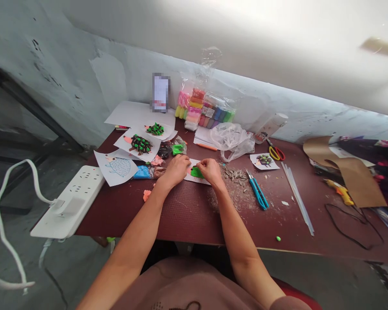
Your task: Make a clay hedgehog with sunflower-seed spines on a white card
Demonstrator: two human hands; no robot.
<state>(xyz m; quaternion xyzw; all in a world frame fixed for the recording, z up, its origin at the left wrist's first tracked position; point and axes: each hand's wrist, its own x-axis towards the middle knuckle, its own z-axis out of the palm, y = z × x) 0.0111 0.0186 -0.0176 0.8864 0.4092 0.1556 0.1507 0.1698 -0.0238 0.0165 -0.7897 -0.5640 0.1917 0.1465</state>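
Note:
A small white card [197, 178] lies on the dark red table, with a green clay shape [197, 172] on it. My left hand [179, 168] rests at the card's left edge, fingers bent together; what they hold, if anything, is hidden. Over the green clay's right part, my right hand [210, 170] is closed in a pinch on something too small to make out. Striped seeds [235, 175] lie in a pile just right of that hand. Left of my left hand are pink clay [157, 160] and an open packet of green clay [177, 149].
Finished hedgehog cards [139, 145] and a drawn hedgehog [119, 167] lie left, beside a power strip [80, 196]. Clay packs [210, 113] and a plastic bag [233, 137] stand behind. Rightward are a blue cutter [258, 193], scissors [276, 152], glue sticks [298, 198] and a glue gun [344, 196].

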